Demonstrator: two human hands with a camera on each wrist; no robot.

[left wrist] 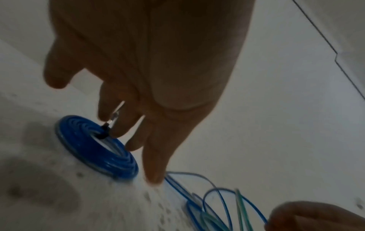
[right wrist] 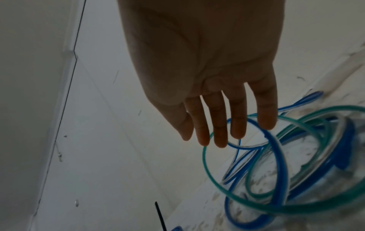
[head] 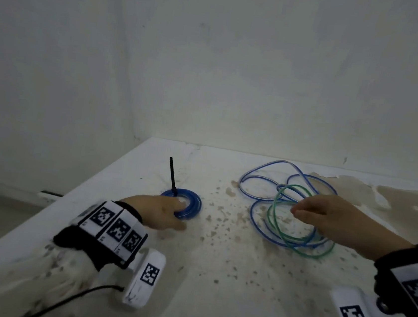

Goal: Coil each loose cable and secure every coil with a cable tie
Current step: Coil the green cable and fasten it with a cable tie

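Observation:
A tightly wound blue coil lies on the stained white table, bound by a black cable tie whose tail stands up. My left hand reaches over it with straight fingers, the tips touching the coil's near side. To the right lies a loose tangle of blue cable and green cable. My right hand hovers over that tangle, fingers extended and holding nothing.
The table sits in a corner between two white walls, with its left edge running diagonally toward me. A brown peeled patch marks the far right of the surface. Dark specks cover the middle.

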